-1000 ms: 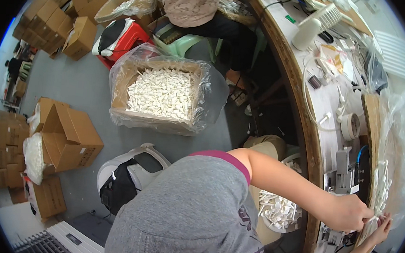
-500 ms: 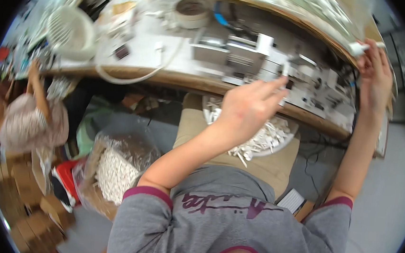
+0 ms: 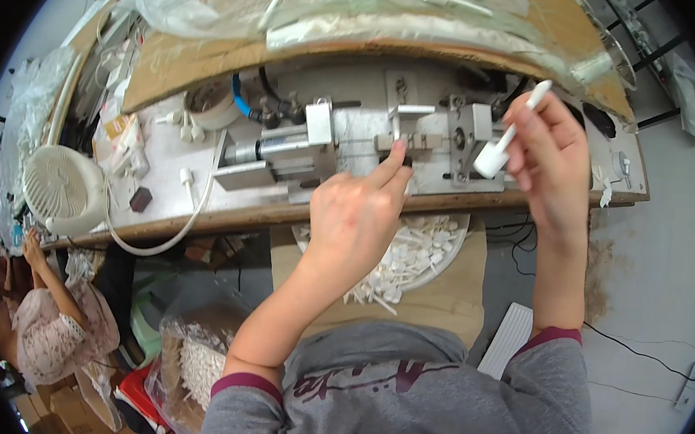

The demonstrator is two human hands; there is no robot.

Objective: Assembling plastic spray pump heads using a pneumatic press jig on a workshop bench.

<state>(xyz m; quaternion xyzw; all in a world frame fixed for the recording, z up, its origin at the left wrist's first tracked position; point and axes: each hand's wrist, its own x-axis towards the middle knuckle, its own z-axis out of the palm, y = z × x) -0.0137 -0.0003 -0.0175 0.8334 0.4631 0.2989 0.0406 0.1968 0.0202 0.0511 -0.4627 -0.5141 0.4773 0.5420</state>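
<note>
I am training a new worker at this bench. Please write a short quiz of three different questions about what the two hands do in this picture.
1. True or false: the right hand holds a white pump part.
2. What does the left hand touch? A) the small fan B) the metal fixture C) the clear bag
3. Where does the bowl of white parts sit, above or below the bench edge?

Key: 1 true; 2 B; 3 below.

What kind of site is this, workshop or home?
Most likely a small assembly workshop: a metal pneumatic fixture on a wooden workbench, a tray of white plastic parts under it, and bagged parts on the floor. The right hand holds one such part.
</note>
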